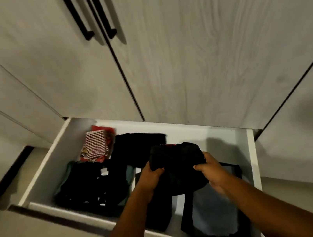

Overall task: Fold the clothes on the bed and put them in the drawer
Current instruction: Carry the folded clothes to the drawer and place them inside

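The scene is dim, lit from the left. Soft shadows fall right of the door handles and inside the drawer. Lines bend near the edges; everything is slightly blurred.

Folded black garment over open white drawer of folded clothes.

There is only one camera, worn on the person's head, wide-angled and tipped forward and steeply down. It faces the wardrobe doors from close by, with the open drawer below them. Both forearms come in from the bottom edge, and the left hand and right hand grip a black garment near mid-frame.
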Motion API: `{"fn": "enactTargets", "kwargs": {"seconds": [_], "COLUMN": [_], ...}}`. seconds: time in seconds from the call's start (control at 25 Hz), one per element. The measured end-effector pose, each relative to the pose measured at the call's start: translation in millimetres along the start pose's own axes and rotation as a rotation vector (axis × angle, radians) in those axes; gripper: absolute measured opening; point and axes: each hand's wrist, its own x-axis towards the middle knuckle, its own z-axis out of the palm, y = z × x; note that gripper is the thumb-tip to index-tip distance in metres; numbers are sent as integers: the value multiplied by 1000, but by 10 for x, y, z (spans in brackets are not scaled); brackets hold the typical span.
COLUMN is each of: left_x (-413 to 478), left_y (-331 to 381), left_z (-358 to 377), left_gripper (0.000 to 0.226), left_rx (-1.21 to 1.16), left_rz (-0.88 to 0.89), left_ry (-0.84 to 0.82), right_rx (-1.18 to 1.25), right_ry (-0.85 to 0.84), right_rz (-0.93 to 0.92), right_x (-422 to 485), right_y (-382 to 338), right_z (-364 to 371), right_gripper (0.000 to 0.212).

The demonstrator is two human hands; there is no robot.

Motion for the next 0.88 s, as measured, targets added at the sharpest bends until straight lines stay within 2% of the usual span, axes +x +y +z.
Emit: {"fn": "enactTargets", "kwargs": {"seconds": [0.2,0.36,0.44,0.52,0.6,0.76,0.88], "left_x": [1291,1993,2182,2168,2048,1725,1352], "left_y": [138,55,-93,-209,-286,-309,-197], "left_z": [238,477,588,663,702,682,655], "left_gripper": [46,47,52,64,71,68,70], "left_rx": [36,4,-10,-19,45,191,315], "left_rz": [-34,-101,-213,-353,-393,-296,-176], "left_ry": [-194,-225,-205,-180,-179,-143,-97], "right_rx": [-33,-79,-181,-308,-434,-587,-695], "right_ry": [226,363,431,413,372,322,256], "right_rz": [69,107,129,164,186,130,9], "right_x": [951,1410,1525,1552,1512,1312,1016], "right_y": [-135,-141,-32,96,133,55,-51], "right_z": [-135,-286,-405,-482,-491,-403,-343], "right_gripper": [41,38,44,49,49,51,57]}}
